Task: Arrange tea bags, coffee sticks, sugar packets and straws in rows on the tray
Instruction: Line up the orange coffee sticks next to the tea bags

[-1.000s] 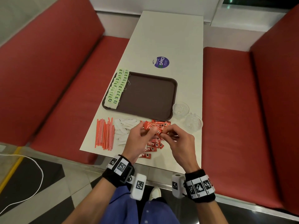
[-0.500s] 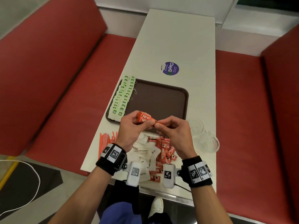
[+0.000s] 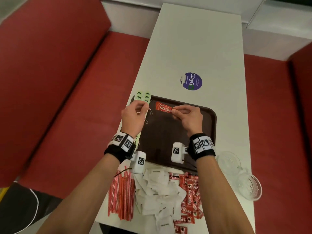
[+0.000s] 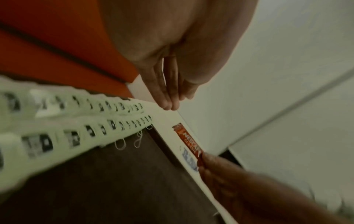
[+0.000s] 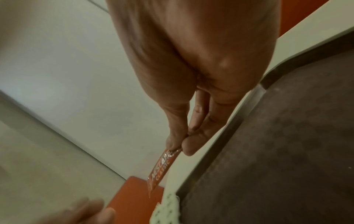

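Note:
A dark brown tray (image 3: pixel 168 135) lies mid-table. Two rows of green tea bags (image 3: pixel 143 97) line its left edge, also in the left wrist view (image 4: pixel 76 121). My right hand (image 3: pixel 173 110) pinches the right end of a red Nescafe coffee stick (image 3: pixel 163 108) between thumb and forefinger, low over the tray's far left part, beside the tea bags. The right wrist view shows that pinch (image 5: pixel 178 147) on the stick (image 5: pixel 161 165). My left hand (image 3: pixel 145 107) hovers over the tea bags with relaxed fingers (image 4: pixel 170 104), holding nothing.
Near the table's front edge lie red straws (image 3: pixel 121 196), a heap of white sugar packets (image 3: pixel 157 195) and loose coffee sticks (image 3: pixel 190 198). Two glass bowls (image 3: pixel 249 186) stand at the right. A purple sticker (image 3: pixel 191 81) sits beyond the tray. Red benches flank the table.
Both hands moved from the pile at the front edge forward over the tray. The left hand let go of the coffee stick; the right hand alone now carries it.

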A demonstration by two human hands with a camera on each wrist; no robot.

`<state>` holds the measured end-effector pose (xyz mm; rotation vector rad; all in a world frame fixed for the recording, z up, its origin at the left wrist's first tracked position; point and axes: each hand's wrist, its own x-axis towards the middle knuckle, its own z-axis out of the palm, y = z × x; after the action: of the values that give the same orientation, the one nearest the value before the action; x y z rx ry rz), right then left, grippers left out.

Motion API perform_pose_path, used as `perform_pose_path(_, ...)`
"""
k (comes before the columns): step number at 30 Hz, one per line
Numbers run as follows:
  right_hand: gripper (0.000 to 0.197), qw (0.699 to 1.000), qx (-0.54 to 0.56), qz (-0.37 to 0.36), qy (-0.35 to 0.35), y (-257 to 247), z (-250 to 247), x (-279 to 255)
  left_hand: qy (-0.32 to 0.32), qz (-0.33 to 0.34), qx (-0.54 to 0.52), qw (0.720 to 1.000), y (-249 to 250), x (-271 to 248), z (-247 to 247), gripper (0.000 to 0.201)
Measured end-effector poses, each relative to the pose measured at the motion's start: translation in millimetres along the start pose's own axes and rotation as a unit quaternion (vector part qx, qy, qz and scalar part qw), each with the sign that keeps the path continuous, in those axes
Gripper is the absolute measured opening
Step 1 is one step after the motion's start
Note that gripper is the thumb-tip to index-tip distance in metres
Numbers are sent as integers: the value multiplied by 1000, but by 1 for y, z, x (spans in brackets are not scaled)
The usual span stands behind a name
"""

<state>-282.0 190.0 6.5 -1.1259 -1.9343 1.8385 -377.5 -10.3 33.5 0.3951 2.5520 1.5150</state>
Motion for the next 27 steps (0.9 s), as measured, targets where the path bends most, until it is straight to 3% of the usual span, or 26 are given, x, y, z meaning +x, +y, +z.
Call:
perform_pose_path(3, 12, 999, -35, 5, 14, 9, 20, 33, -106, 95, 177, 974, -11, 6, 20, 30)
perform_pose_path(6, 13, 996, -88, -14, 17, 20, 37, 58, -180, 179, 341, 905, -18, 5, 43, 50)
perform_pose_path(11, 11, 983, -174, -46, 30, 33, 47, 79, -219, 175, 437, 854, -32, 14, 66, 71)
perform_pose_path(16, 25, 977, -200, -51, 50, 36, 44, 79, -253, 161, 453, 839, -40, 19, 74, 70)
perform_pose_path(27, 16, 958, -273, -71, 50, 40, 58, 65, -252, 175, 495, 813, -48, 24, 67, 69)
